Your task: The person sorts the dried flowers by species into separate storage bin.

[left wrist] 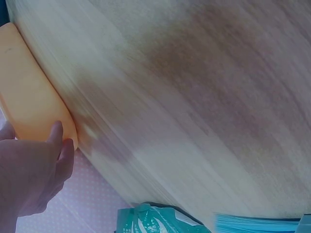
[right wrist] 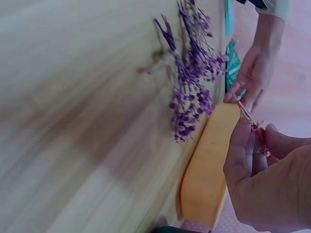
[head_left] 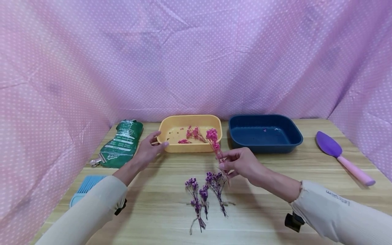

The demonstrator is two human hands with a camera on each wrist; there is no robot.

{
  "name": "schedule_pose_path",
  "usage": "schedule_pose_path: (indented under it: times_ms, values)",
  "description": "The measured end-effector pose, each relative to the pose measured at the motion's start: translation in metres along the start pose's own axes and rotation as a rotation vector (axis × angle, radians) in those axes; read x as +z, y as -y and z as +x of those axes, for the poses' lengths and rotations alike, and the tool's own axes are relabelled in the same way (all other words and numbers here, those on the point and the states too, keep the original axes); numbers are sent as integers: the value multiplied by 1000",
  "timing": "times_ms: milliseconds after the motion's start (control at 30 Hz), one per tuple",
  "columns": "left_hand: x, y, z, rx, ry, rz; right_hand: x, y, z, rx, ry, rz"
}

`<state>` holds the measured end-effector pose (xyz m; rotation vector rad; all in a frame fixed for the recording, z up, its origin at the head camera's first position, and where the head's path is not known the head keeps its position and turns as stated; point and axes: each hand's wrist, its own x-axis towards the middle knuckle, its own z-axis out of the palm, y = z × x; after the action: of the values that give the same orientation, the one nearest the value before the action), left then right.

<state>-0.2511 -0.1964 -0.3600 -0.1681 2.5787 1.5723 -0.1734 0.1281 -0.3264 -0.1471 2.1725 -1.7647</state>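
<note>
In the head view my right hand [head_left: 245, 165] pinches the stems of a bunch of pink dried flowers [head_left: 214, 141] between thumb and fingers, in front of a yellow basin [head_left: 190, 148]. The blossoms point up toward the basin's right end. My left hand [head_left: 148, 149] grips the near left corner of that basin, thumb at the front rim. More pink dried flowers [head_left: 196, 133] and loose bits lie inside it. Several bunches of purple dried flowers, one [head_left: 194, 195] tied with twine, lie on the table below. In the right wrist view, fingers partly hide the pink stems [right wrist: 257, 128].
A dark blue basin [head_left: 266, 149] stands to the right, holding a small pink speck. Farther right lies a purple spatula [head_left: 329, 144] with a pink handle. On the left are a clipped green bag [head_left: 122, 143] and a light blue brush [head_left: 88, 185]. Pink dotted cloth [head_left: 196, 68] hangs behind.
</note>
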Motion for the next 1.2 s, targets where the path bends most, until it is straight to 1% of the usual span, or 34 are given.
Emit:
schedule_pose_path:
  times_ms: [233,367,467,600,767,1000,1200]
  values:
    - [0,2,0,9,-2,-12,2,10,15,-33,25,34]
    - [1,2,1,13,-3,-17,-1,16,24,-28,17,25]
    - [2,2,1,14,-3,-13,-4,22,32,-24,-7,23]
    - [1,2,1,18,-2,2,-6,31,44,-36,-18,20]
    - [0,2,1,19,-2,-2,-4,43,62,-40,-11,26]
    - [0,3,1,25,-2,-2,1,56,85,-26,-46,-29]
    - [0,3,2,21,-8,12,2,61,103,-64,-83,-88]
